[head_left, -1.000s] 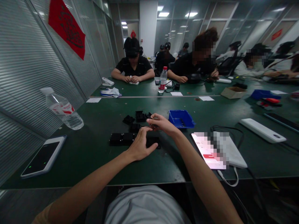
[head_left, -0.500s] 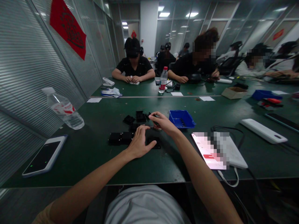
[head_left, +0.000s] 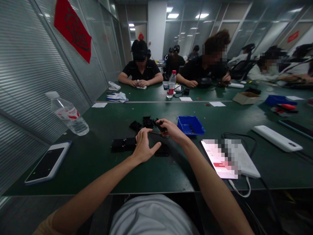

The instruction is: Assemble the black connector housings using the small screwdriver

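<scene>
My left hand [head_left: 145, 147] is above the table with its thumb spread away from the fingers, and I see nothing in its grasp. Beside it lie two black box-shaped parts [head_left: 118, 145] in a row, the right one partly covered by the hand. A flat black part [head_left: 162, 150] rests near the left thumb. My right hand [head_left: 173, 131] pinches a small black plastic part [head_left: 160, 125] between thumb and fingers. A thin metal rod [head_left: 154, 132] reaches from under the right hand toward the left fingertips; whether either hand holds it I cannot tell.
More black parts [head_left: 147, 121] lie beyond my hands. A blue tray [head_left: 201, 128] with small screws stands to the right. A phone [head_left: 215, 160] and white power bank [head_left: 241, 160] with cables sit nearer. On the left are a water bottle [head_left: 70, 116] and another phone [head_left: 47, 163].
My left hand has shifted slightly left and its fingers have drawn back from the right hand. The black part in my right hand has lifted and shows more clearly.
</scene>
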Tool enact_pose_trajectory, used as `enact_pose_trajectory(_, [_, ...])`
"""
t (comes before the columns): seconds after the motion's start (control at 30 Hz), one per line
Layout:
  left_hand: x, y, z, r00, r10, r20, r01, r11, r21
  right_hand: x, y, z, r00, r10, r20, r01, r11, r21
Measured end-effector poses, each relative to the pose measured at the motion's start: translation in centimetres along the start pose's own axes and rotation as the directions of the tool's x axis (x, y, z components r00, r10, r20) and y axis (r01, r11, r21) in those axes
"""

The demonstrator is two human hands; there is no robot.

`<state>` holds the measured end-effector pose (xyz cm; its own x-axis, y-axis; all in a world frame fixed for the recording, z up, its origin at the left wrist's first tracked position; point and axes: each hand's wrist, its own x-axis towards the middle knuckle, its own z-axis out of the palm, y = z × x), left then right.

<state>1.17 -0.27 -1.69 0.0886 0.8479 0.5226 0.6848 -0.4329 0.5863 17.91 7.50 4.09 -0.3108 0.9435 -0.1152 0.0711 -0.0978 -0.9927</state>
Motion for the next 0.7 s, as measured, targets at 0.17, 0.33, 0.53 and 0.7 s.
enact_pose_trajectory(0.17, [-0.01, -0.09, 0.16, 0.998, -0.022, -0.051, 0.023, 0.999, 0.024, -0.3, -0.27, 0.1, 1.0, -0.006, 0.008, 0.006, 1.0, -0.02])
enact_pose_trajectory(0.33, [-0.15, -0.03, 0.18, 0.999, -0.024, -0.049, 0.025, 0.999, 0.03, -0.29, -0.09, 0.06, 1.0, -0.003, 0.006, 0.003, 1.0, -0.022])
enact_pose_trajectory(0.53, [-0.39, 0.46, 0.02, 0.999, -0.04, -0.034, 0.042, 0.998, 0.051, 0.01, 0.21, 0.03, 0.999, -0.046, 0.022, 0.047, 0.998, -0.035])
enact_pose_trajectory(0.7, [-0.28, 0.61, -0.42, 0.998, 0.006, -0.056, -0.005, 1.0, 0.017, 0.05, 0.24, 0.05, 0.989, -0.131, 0.065, 0.134, 0.99, -0.037])
